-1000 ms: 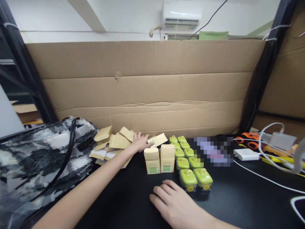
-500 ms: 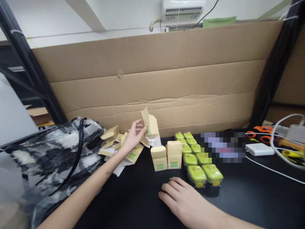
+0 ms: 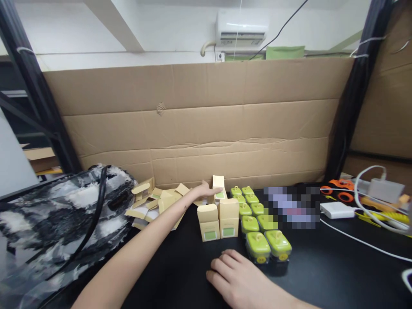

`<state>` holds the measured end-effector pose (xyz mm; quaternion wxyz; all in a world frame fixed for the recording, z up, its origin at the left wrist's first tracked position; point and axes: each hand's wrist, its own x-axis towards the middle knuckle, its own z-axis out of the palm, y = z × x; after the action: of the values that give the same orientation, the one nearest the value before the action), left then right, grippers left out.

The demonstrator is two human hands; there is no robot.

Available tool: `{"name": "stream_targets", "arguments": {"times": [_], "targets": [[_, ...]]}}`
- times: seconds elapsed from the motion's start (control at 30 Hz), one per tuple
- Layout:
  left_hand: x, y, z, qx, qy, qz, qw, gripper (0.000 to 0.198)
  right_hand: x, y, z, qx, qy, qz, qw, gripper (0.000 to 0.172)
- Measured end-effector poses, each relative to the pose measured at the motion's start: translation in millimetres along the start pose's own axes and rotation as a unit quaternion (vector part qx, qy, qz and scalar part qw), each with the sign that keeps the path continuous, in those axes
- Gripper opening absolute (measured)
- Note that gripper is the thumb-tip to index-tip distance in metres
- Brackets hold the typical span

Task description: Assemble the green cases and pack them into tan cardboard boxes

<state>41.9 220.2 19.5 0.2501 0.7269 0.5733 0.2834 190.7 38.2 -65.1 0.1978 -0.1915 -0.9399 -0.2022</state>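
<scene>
My left hand (image 3: 205, 191) reaches to the back of the black table, its thumb across the front of a small cream cardboard box (image 3: 218, 182). The fingers behind that box are partly hidden. Just in front stand two similar open-topped boxes, a left one (image 3: 210, 227) and a right one (image 3: 228, 221), each with a green label. My right hand (image 3: 236, 274) rests palm down near the front, fingers loosely bent and holding nothing. Past its fingertips, several clear containers with green lids (image 3: 258, 243) stand in two rows.
Flattened cream cartons (image 3: 161, 204) are heaped at the left, beside a black-and-white patterned bag (image 3: 96, 206) with a black strap. A white adapter (image 3: 337, 210), cables and an orange toy-like object (image 3: 341, 189) lie at the right. A cardboard sheet (image 3: 193, 128) walls off the back.
My left hand has moved right and lowered the cardboard box from above the heap to behind the two standing boxes. My right hand stays on the table. The view has tilted slightly up.
</scene>
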Motion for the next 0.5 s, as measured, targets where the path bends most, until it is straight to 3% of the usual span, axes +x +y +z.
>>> {"name": "stream_targets", "arguments": {"times": [0.13,0.23,0.37,0.43,0.5], "targets": [[2.5,4.3,11.2,-0.016,-0.012,0.013,1.0,0.028,0.8,-0.3,0.4,-0.004,0.003,-0.001,1.0,0.01],[-0.6,11.5,3.1,-0.037,0.04,0.057,0.997,0.028,0.7,-0.2,0.3,-0.007,0.007,-0.002,1.0,0.01],[-28.1,21.2,-41.7,-0.049,0.204,0.131,0.969,0.033,-0.6,0.4,3.9,-0.005,0.028,-0.006,1.0,0.012],[-56.9,22.5,-68.9,-0.048,0.291,0.161,0.942,0.04,-1.4,0.4,6.9,-0.001,0.043,-0.006,0.999,0.012],[-92.4,20.3,-88.3,-0.053,0.336,0.179,0.923,0.044,-1.9,-0.4,8.2,0.003,0.059,-0.006,0.998,0.012]]}}
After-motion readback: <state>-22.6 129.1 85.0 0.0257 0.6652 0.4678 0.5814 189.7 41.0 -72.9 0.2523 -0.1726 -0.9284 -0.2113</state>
